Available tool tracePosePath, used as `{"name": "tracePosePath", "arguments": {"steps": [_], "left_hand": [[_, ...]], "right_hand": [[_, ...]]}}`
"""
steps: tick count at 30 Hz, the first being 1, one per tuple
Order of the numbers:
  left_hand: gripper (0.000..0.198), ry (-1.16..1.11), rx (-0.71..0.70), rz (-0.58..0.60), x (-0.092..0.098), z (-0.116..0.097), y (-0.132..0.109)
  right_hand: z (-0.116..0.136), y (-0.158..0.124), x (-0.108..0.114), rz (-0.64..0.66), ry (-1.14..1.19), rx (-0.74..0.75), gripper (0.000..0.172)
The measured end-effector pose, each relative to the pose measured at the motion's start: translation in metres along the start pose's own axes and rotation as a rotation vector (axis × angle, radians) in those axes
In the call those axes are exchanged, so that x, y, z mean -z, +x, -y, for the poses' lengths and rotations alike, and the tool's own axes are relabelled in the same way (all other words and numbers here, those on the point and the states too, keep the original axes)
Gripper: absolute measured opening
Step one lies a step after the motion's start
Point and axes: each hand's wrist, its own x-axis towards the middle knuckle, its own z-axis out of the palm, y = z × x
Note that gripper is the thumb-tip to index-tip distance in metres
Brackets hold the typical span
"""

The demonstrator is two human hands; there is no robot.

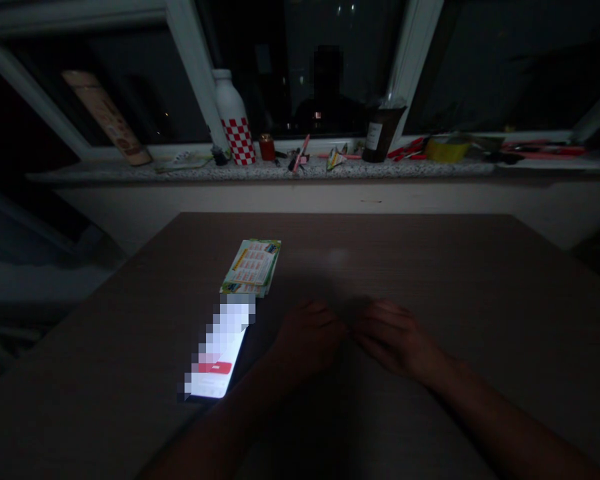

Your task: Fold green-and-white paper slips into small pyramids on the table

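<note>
The counter (445,267) under my hands is dark wood grain with a fine stripe, and the room is dim; a glowing phone (217,385) lights part of the top. Beyond my hands, past the far edge, runs a pale wall (305,195) and above it a speckled stone sill (260,173) beneath white-framed windows (185,60) that show night and a faint reflection of a person. On that sill, ahead and to the left of my left hand, stand a peach-coloured flask (107,117) and a white bottle with red checks (238,137), with a small red jar (267,147) beside the bottle. A dark cup (379,137) with a pale label is straight ahead of my right hand; farther right lie red pens (410,149) and something yellow (445,151).

My left hand (313,333) is curled narrow, knuckles up, low over the counter. My right hand (393,337) is narrow as well, fingers drawn together and pointing at the left one. The fingertips come very near each other; in this gloom I cannot tell whether they touch or pinch anything. The phone lies screen up to the left of my left hand, just beside that forearm. A stack of printed cards (251,267) lies ahead and left of the same hand, at the phone's far end.
</note>
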Motion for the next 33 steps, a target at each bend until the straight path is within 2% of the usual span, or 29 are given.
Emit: {"name": "tracePosePath", "arguments": {"steps": [7,13,17,19,23,29,33], "left_hand": [[0.026,-0.118,-0.016,-0.040,0.005,-0.001,0.000],[0.027,-0.208,-0.038,-0.133,0.005,0.001,0.001],[0.021,-0.254,-0.062,-0.176,0.003,0.002,0.001],[0.020,-0.265,-0.051,-0.177,0.003,0.004,0.000],[0.021,-0.271,-0.026,-0.178,0.004,0.008,-0.003],[0.015,-0.234,-0.006,-0.201,0.003,0.002,0.000],[0.012,-0.159,-0.044,-0.197,0.004,-0.005,0.002]], "right_hand": [[0.003,-0.002,0.005,-0.120,0.050,0.007,0.004],[0.003,-0.001,0.008,-0.262,0.120,0.001,0.012],[0.001,0.000,0.006,-0.392,0.171,0.027,0.025],[0.000,0.000,0.006,-0.369,0.204,0.005,0.023],[0.000,-0.001,0.012,-0.239,0.245,-0.048,0.002],[0.001,-0.001,0.013,-0.210,0.225,-0.037,0.003],[0.001,-0.001,0.009,-0.217,0.205,0.002,0.004]]}}
